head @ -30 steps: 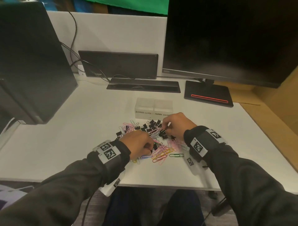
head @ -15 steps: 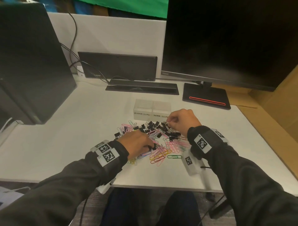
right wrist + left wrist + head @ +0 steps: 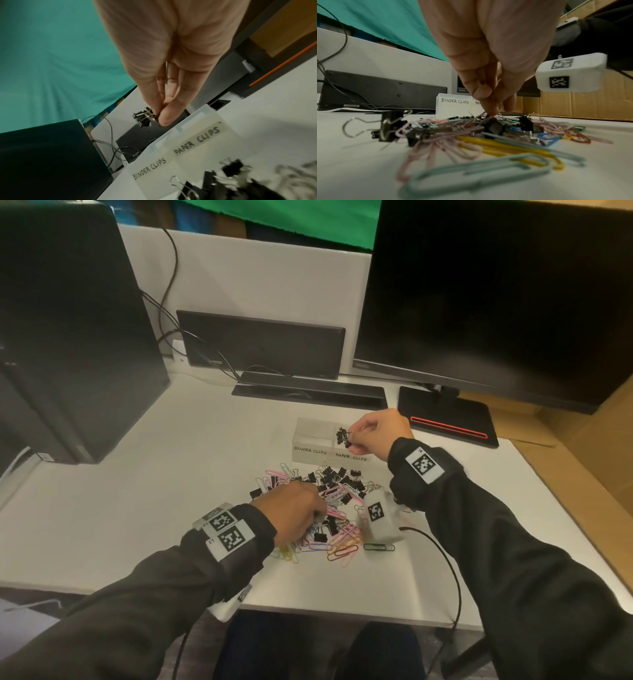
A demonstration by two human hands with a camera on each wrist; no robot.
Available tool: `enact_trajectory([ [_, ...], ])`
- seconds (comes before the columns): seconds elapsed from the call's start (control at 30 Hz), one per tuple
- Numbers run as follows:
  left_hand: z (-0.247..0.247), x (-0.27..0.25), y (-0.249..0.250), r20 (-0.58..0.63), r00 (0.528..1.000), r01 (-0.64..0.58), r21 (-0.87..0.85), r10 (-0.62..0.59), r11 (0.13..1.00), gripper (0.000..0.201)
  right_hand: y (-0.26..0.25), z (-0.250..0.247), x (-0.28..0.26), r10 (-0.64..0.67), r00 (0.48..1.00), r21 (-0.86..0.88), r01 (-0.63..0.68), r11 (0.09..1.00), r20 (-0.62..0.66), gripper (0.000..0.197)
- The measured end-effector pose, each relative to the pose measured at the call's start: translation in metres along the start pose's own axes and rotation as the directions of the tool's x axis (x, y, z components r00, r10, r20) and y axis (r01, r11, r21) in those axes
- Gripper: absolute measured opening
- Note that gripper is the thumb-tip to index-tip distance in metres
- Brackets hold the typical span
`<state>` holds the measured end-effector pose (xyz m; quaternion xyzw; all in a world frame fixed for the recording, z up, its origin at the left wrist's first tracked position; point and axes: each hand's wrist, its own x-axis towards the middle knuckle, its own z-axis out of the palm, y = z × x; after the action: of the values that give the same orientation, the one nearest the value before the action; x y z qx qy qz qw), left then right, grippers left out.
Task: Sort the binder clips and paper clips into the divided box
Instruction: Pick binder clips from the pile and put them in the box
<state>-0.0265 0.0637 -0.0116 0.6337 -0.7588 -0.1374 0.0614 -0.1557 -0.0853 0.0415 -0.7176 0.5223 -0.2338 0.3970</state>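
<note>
A mixed pile of black binder clips and coloured paper clips (image 3: 329,508) lies on the white desk before a clear divided box (image 3: 315,440) labelled "BINDER CLIPS" on the left and "PAPER CLIPS" on the right. My right hand (image 3: 376,429) hovers over the box near its divider and pinches a bunch of black binder clips (image 3: 343,436) by their wire handles (image 3: 145,119). My left hand (image 3: 294,513) is down in the pile, its fingertips (image 3: 493,109) pinched together on clips there; which clip they hold is hidden.
A monitor stand (image 3: 448,419) with a red stripe stands right of the box. A black bar (image 3: 308,392) and a dark panel (image 3: 263,344) lie behind it, a black computer case (image 3: 68,337) at far left. Cardboard (image 3: 582,446) borders the desk's right edge.
My right hand has lifted out of the pile with binder clips and moved back and up over the box. The left hand has stayed in the pile.
</note>
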Motion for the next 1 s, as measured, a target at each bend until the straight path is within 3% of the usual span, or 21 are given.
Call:
enact_trajectory([
  [0.2, -0.005, -0.010, -0.004, -0.047, 0.998, 0.052, 0.034, -0.050, 0.998, 0.031, -0.025, 0.033, 0.023, -0.059, 0.998, -0.147, 0.059, 0.987, 0.008, 0.007],
  [0.33, -0.021, -0.018, -0.028, -0.114, 0.966, 0.234, 0.006, -0.231, 0.972, 0.024, -0.027, 0.039, 0.015, -0.185, 0.982, -0.376, 0.164, 0.912, -0.020, 0.021],
  [0.43, -0.035, -0.023, -0.056, -0.090, 0.914, 0.399, 0.005, -0.397, 0.917, 0.023, -0.024, 0.040, -0.005, -0.319, 0.931, -0.512, 0.363, 0.779, 0.176, 0.022],
  [0.53, -0.037, -0.023, -0.071, -0.005, 0.885, 0.466, -0.012, -0.466, 0.885, 0.026, -0.025, 0.052, -0.023, -0.235, 0.850, -0.574, 0.498, 0.650, 0.472, 0.026],
  [0.6, -0.033, -0.021, -0.072, 0.038, 0.876, 0.482, -0.046, -0.480, 0.875, 0.025, -0.026, 0.064, -0.027, -0.185, 0.813, -0.588, 0.537, 0.605, 0.552, 0.028],
  [0.8, -0.021, -0.013, -0.071, 0.029, 0.855, 0.519, -0.084, -0.518, 0.851, 0.018, -0.027, 0.095, -0.013, -0.066, 0.817, -0.673, 0.515, 0.531, 0.574, 0.032],
  [1.0, -0.020, -0.014, -0.073, 0.016, 0.861, 0.508, -0.100, -0.509, 0.856, 0.022, -0.021, 0.092, -0.009, -0.139, 0.822, -0.648, 0.528, 0.548, 0.552, 0.026],
])
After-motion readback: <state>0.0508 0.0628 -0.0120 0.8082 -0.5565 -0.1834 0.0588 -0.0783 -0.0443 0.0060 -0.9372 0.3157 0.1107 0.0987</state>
